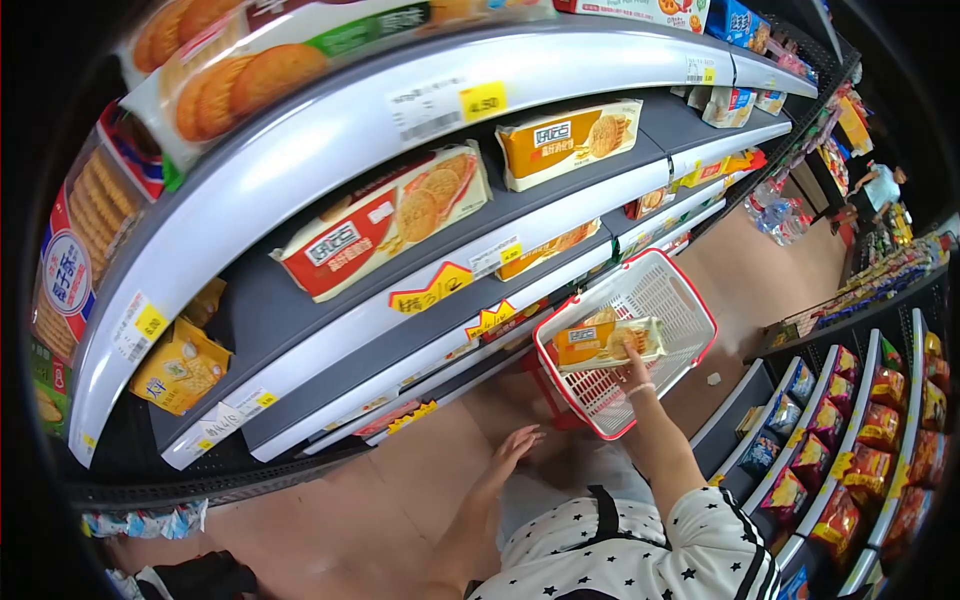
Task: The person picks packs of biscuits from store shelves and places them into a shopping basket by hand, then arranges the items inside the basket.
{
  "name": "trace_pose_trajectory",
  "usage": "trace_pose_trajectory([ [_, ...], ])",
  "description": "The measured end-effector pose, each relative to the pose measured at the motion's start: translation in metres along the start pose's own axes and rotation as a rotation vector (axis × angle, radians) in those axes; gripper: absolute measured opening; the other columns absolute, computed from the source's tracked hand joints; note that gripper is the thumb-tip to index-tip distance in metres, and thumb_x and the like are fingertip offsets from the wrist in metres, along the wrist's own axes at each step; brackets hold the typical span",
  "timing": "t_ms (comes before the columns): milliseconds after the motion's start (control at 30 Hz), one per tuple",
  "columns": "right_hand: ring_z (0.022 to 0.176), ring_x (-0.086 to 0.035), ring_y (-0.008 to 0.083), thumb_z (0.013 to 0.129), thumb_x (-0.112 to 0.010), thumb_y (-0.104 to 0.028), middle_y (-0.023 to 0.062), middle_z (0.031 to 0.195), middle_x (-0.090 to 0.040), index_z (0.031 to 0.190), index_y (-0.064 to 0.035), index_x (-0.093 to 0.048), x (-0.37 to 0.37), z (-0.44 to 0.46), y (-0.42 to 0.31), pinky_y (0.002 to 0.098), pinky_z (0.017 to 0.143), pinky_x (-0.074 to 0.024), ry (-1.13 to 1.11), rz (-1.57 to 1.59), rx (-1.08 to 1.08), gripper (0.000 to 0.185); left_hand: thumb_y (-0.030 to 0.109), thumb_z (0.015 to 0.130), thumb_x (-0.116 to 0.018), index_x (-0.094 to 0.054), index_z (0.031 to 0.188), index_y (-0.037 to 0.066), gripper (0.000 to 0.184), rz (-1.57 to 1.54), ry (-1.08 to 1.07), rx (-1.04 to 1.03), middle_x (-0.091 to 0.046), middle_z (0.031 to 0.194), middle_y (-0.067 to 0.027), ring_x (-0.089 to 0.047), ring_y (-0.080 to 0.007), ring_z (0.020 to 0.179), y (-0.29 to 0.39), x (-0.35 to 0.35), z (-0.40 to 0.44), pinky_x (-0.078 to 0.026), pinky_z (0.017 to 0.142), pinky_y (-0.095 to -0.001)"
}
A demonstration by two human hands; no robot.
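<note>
A yellow and cream biscuit pack is gripped by my right hand, over the white shopping basket with a red rim. Part of another pack shows behind it. My left hand is empty, its fingers apart, below and left of the basket. On the shelf above lie a red and cream biscuit pack and a yellow and cream biscuit pack.
Shelf edges with price tags curve across the left and top. Bagged snacks fill shelves at the right. A person stands farther down the aisle, near plastic-wrapped bottles on the floor.
</note>
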State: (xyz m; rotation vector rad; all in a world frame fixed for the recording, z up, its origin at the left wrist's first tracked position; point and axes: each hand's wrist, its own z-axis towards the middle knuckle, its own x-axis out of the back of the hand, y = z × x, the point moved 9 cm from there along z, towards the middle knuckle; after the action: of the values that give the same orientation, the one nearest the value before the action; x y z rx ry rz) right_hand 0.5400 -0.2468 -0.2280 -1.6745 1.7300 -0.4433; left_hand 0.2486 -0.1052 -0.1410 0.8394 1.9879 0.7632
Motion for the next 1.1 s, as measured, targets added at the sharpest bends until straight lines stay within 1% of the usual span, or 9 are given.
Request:
trace_pose_trajectory([
  [233, 0.099, -0.046, 0.0190, 0.070, -0.076, -0.028, 0.0031, 0.109, -0.049, 0.116, -0.0149, -0.047, -0.025, 0.060, 0.024, 0.0357, 0.083, -0.0430, -0.158, 0.006, -0.237, 0.056, 0.019, 0.091, -0.052, -0.044, 0.121, 0.002, 0.036, -0.074, 0.247, -0.158, -0.053, 0.118, -0.0098, -0.047, -0.0163, 0.113, 0.002, -0.037, 0.083, -0.034, 0.098, -0.0275],
  [467, 0.097, -0.052, 0.0188, 0.072, -0.073, -0.037, 0.0049, 0.111, -0.054, 0.115, -0.0107, -0.051, -0.006, 0.141, 0.050, 0.0404, 0.076, -0.0481, -0.150, -0.013, -0.354, 0.055, 0.012, 0.090, -0.051, -0.045, 0.117, 0.001, 0.030, 0.066, 0.786, -0.121, -0.058, 0.105, -0.0098, -0.055, -0.0140, 0.098, -0.017, -0.065, 0.113, -0.043, 0.083, -0.0247],
  [567, 0.065, -0.061, 0.0214, 0.074, -0.060, -0.060, 0.0066, 0.080, -0.064, 0.098, 0.0003, -0.062, 0.015, 0.142, 0.014, 0.0320, 0.054, -0.0498, 0.007, -0.965, -0.313, 0.065, 0.009, 0.090, -0.050, -0.044, 0.116, 0.001, 0.028, 0.001, 0.964, -0.256, -0.060, 0.098, -0.0097, -0.056, -0.0133, 0.091, -0.030, -0.072, 0.116, -0.043, 0.078, -0.0235],
  [733, 0.075, -0.063, 0.0197, 0.079, -0.049, -0.061, 0.0126, 0.085, -0.066, 0.093, 0.0028, -0.064, 0.000, 0.166, -0.015, 0.0328, 0.065, -0.0487, -0.285, -1.535, -0.126, 0.067, 0.009, 0.089, -0.051, -0.046, 0.114, 0.000, 0.028, 0.286, 1.146, -0.239, -0.058, 0.100, -0.0109, -0.055, -0.0134, 0.090, 0.012, -0.081, 0.111, -0.043, 0.080, -0.0244],
  [800, 0.090, -0.061, 0.0279, 0.081, -0.050, -0.055, 0.0167, 0.096, -0.064, 0.103, -0.0007, -0.062, -0.012, 0.148, -0.026, 0.0366, 0.079, -0.0448, -0.576, -1.782, -0.253, 0.059, 0.013, 0.088, -0.053, -0.046, 0.114, -0.002, 0.031, 0.159, 1.210, -0.426, -0.053, 0.107, -0.0156, -0.053, -0.0193, 0.097, 0.030, -0.061, 0.110, -0.042, 0.084, -0.0309],
  [900, 0.080, -0.062, 0.0296, 0.081, -0.056, -0.041, 0.0177, 0.084, -0.064, 0.094, -0.0008, -0.063, -0.080, 0.125, -0.105, 0.0401, 0.073, -0.0471, -0.571, -1.562, 0.483, 0.043, 0.021, 0.083, -0.060, -0.041, 0.120, -0.003, 0.048, 0.679, 1.439, -0.480, -0.045, 0.115, -0.0218, -0.044, -0.0333, 0.108, 0.125, -0.048, 0.093, -0.035, 0.093, -0.0417],
  [967, 0.072, -0.060, 0.0272, 0.082, -0.060, -0.019, 0.0139, 0.083, -0.062, 0.088, -0.0001, -0.060, -0.140, 0.071, -0.180, 0.0358, 0.066, -0.0467, -0.575, -1.017, 0.799, 0.020, 0.025, 0.079, -0.064, -0.039, 0.122, -0.005, 0.058, 0.927, 1.462, -0.661, -0.043, 0.118, -0.0236, -0.040, -0.0375, 0.112, 0.198, -0.046, 0.089, -0.031, 0.096, -0.0450],
  [1033, 0.092, -0.052, 0.0269, 0.074, -0.063, -0.006, 0.0142, 0.098, -0.054, 0.101, -0.0007, -0.052, -0.184, 0.030, -0.228, 0.0344, 0.078, -0.0415, -0.589, -0.804, 1.141, 0.030, 0.027, 0.076, -0.067, -0.038, 0.121, -0.006, 0.062, 1.059, 1.483, -0.765, -0.044, 0.118, -0.0246, -0.037, -0.0378, 0.115, 0.232, -0.029, 0.103, -0.029, 0.097, -0.0458],
  [1100, 0.092, -0.049, 0.0286, 0.071, -0.063, -0.005, 0.0154, 0.097, -0.052, 0.101, 0.0001, -0.051, -0.218, -0.003, -0.256, 0.0360, 0.080, -0.0404, -0.459, -0.611, 1.445, 0.033, 0.027, 0.075, -0.068, -0.039, 0.120, -0.007, 0.063, 1.114, 1.478, -0.782, -0.044, 0.118, -0.0252, -0.035, -0.0377, 0.117, 0.259, -0.013, 0.118, -0.028, 0.098, -0.0462],
])
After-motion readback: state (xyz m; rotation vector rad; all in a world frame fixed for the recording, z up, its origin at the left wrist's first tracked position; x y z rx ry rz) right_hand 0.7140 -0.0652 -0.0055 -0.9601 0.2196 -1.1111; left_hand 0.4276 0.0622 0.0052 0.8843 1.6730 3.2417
